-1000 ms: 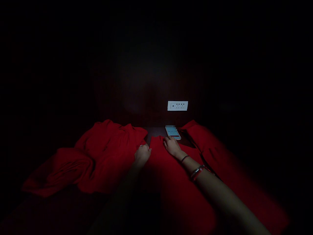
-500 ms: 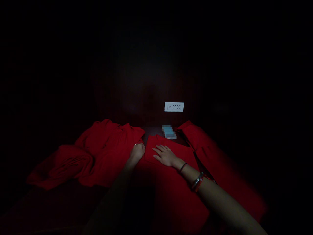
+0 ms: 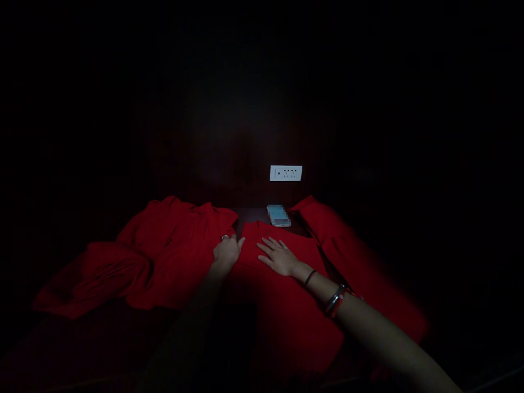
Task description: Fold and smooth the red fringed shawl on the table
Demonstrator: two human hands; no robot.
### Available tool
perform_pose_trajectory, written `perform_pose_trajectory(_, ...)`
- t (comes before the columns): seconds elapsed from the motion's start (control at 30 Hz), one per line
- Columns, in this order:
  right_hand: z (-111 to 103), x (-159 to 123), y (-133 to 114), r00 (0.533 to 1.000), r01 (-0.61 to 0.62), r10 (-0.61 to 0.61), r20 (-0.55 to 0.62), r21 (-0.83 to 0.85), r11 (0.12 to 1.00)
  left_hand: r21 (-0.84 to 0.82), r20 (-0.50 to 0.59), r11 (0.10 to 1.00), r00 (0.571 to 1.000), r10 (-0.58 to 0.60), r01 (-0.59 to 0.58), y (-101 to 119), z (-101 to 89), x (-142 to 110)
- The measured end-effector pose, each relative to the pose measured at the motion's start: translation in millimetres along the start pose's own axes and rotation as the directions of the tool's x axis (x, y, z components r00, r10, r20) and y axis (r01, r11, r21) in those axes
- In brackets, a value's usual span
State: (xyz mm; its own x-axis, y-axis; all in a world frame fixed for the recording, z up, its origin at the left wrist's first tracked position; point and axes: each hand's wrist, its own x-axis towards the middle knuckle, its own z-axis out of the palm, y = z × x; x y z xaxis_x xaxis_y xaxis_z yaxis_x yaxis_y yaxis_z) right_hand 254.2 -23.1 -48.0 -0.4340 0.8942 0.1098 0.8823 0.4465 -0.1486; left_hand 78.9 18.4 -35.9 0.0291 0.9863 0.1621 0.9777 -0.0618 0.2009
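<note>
A large red cloth [image 3: 286,305] lies spread over a dark surface in a dim room. My right hand [image 3: 278,255] rests flat on it with the fingers stretched out, a black band and bracelets on the wrist. My left hand [image 3: 227,251], with a ring on one finger, is curled and pinches the cloth's left edge beside the right hand. More red cloth [image 3: 164,256] lies bunched to the left, and another strip [image 3: 347,245] runs along the right.
A phone [image 3: 279,215] with a lit screen lies just beyond the cloth's far edge. A white wall socket plate [image 3: 285,173] sits on the dark wall behind it. Everything around is too dark to make out.
My right hand drew back from the cloth's far edge by the phone and now lies flat on the cloth. My left hand stayed on the cloth's edge.
</note>
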Motion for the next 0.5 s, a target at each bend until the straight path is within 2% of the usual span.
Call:
perform_pose_trajectory(0.1, -11, -7, 0, 1.0, -0.022, 0.022, 0.007, 0.035, 0.999, 0.013, -0.045, 1.0, 0.999, 0.025, -0.024, 6, 2.5, -6)
perform_pose_trajectory(0.2, -20, -27, 1, 0.997, -0.078, 0.078, 0.005, 0.067, 0.995, 0.058, -0.116, 0.995, 0.989, 0.088, -0.081, 9, 10.7, -7)
perform_pose_trajectory(0.37, -13, -56, 4, 0.984, -0.15, 0.147, 0.099, 0.016, 0.989, 0.058, -0.172, 0.995, 0.981, 0.088, -0.079, 11, 19.3, -7)
perform_pose_trajectory(0.5, -9, -50, 4, 0.977, -0.182, 0.183, 0.108, -0.017, 0.983, 0.0, -0.208, 1.0, 0.978, 0.03, -0.031, 10, 13.6, -10)
